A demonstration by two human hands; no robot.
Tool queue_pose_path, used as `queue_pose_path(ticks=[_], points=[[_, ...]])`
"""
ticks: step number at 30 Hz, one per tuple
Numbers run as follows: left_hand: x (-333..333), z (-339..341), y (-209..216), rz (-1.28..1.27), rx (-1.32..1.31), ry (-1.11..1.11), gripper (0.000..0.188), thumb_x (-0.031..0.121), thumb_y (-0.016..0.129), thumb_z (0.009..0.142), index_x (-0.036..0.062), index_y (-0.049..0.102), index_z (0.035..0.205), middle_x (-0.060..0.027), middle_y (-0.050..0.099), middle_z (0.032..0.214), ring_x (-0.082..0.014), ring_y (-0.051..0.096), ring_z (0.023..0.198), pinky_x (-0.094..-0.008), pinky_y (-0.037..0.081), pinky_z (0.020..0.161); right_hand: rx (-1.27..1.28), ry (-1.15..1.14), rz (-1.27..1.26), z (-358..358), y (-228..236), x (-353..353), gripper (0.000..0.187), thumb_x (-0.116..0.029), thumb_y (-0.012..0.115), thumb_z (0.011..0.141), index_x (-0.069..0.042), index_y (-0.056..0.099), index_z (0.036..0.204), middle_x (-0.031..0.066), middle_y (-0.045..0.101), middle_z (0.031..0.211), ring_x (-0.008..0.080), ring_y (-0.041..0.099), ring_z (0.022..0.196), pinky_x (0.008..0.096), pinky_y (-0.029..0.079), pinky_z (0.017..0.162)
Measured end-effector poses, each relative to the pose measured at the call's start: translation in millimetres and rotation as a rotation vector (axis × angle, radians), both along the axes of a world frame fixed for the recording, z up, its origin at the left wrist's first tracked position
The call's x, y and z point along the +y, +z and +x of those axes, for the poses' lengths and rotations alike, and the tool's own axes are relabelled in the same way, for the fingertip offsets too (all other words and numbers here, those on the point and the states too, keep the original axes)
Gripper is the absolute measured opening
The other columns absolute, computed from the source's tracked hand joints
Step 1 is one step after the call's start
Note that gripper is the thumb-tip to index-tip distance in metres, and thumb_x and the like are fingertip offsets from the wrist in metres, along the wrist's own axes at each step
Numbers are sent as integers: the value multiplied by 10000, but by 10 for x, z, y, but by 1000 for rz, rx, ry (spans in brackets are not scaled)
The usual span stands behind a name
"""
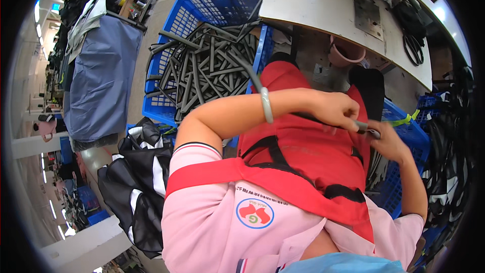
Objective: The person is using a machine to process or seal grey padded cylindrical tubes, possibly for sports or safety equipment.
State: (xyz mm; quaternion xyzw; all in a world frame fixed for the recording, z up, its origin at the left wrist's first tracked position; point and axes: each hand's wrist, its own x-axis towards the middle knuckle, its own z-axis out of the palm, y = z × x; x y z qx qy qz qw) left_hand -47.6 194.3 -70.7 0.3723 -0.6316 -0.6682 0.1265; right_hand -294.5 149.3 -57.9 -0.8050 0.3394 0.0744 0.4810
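Over my lap, both hands meet at a short grey tube [360,126]. My left hand [336,109], on the arm with a pale bangle [266,105], has its fingers closed around the tube's left part. My right hand [388,140] pinches the other end, where a small light-grey tip shows; its fingers are slightly blurred. A dark strip runs out from under my left wrist, and I cannot tell whether it belongs to the tube. Beneath the hands lies my red apron [318,146]. To the left, a blue basket [151,106] holds many similar grey tubes [202,68].
A white worktable [313,15] stands ahead, with a pink bucket [346,53] under it. At my right side is another blue basket [417,139] with pale strips inside. Black-and-white fabric [144,187] lies at the left, near a blue-grey covered stack [101,78].
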Motion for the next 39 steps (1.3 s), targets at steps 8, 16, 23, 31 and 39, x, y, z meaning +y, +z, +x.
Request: queue_pose_path(ticks=[8,16,23,31,39], points=[[-269,209,107,130,158,208,233,155,674,887,4,609,1053,-21,630,879,-70,576,785,-227,479,670,-155,231,-565,97,478,-535,322,-130,722,661,0,541,894,161,556,887,355,559,872,415,443,733],[-698,225,645,-375,-63,483,280,253,675,877,-1,689,992,-11,657,763,-75,557,665,-236,458,609,-51,30,-958,126,605,-932,313,-144,700,682,-38,554,938,144,594,789,346,597,829,434,464,706],[-1041,147,654,-826,-250,579,264,187,675,852,-23,692,1012,-111,708,820,-120,629,709,-253,487,663,-88,-7,-1075,166,555,-1388,265,-210,713,739,-71,607,939,148,619,744,341,632,752,440,487,676],[-1562,127,651,-505,-78,692,294,195,687,860,-60,691,1006,-15,631,729,-71,516,613,-231,433,561,-45,-85,-1111,202,527,-1863,325,-193,696,737,-64,629,1028,150,638,783,343,636,813,436,494,711],[-1792,148,615,-470,-79,693,270,180,684,864,-52,695,1002,0,598,693,-65,504,599,-225,427,543,-65,-109,-1100,241,470,-2085,356,-208,681,736,-72,647,1063,170,649,763,340,642,790,423,500,721]])
